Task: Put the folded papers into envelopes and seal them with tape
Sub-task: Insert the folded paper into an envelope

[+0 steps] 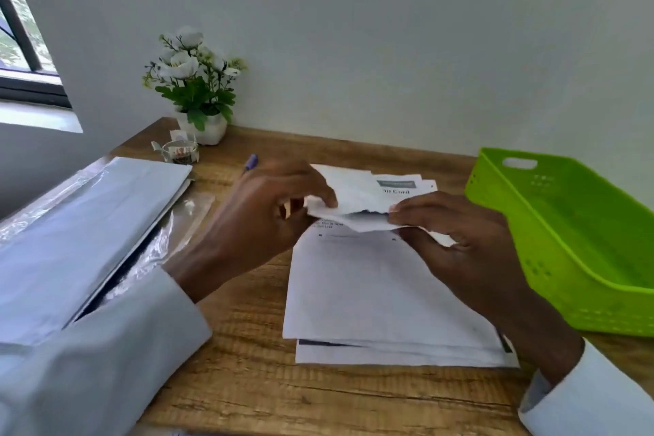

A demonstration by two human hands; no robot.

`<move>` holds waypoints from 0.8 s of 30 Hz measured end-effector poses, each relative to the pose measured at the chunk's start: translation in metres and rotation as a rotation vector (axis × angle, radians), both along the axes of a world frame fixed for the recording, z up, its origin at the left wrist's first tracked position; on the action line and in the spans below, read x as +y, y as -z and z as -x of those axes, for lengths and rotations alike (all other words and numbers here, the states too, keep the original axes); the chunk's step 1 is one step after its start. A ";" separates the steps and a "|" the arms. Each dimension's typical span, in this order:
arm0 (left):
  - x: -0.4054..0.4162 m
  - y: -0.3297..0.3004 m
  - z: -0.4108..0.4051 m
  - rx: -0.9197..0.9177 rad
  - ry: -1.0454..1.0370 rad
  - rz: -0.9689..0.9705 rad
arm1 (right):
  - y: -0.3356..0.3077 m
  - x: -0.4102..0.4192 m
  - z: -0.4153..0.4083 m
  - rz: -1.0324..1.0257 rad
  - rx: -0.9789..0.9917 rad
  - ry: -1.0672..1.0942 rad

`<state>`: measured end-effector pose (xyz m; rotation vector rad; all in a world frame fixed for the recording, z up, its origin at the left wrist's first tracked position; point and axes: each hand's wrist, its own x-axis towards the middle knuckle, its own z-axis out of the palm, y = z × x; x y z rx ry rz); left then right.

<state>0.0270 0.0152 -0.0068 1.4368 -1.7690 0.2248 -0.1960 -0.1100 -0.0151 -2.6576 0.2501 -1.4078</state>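
Observation:
Both hands hold one folded white paper (357, 200) above the desk's middle. My left hand (262, 209) pinches its left end and my right hand (456, 241) pinches its right end, so the fold gapes a little between them. Printed text shows on its upper face. Under it lies a stack of printed white sheets (382, 294). A pack of white envelopes in clear plastic wrap (81, 223) lies at the left, partly under my left sleeve. A clear tape roll (180, 151) stands at the back left.
A green plastic basket (580, 241) sits at the right edge of the wooden desk (247, 382). A white pot with white flowers (198, 88) stands against the wall behind the tape. A purple pen (250, 163) pokes out behind my left hand. A window is far left.

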 end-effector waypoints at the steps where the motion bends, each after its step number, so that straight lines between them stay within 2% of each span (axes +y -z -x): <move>1: 0.002 0.006 -0.001 0.005 0.030 -0.075 | 0.003 -0.001 -0.002 0.004 0.080 0.001; 5: 0.009 0.022 -0.003 0.056 0.137 -0.305 | 0.013 -0.003 -0.005 -0.071 0.333 -0.047; 8: 0.011 0.026 -0.005 -0.031 0.104 -0.368 | 0.019 -0.004 -0.002 -0.115 0.446 -0.088; 12: 0.012 0.029 -0.008 -0.056 0.052 -0.461 | 0.023 -0.011 -0.001 -0.358 0.481 -0.109; 19: 0.008 0.032 -0.008 0.157 0.033 -0.569 | 0.022 -0.020 -0.001 -0.655 0.544 -0.084; 24: 0.006 0.034 -0.006 0.209 -0.023 -0.589 | 0.017 -0.022 -0.001 -0.852 0.555 -0.061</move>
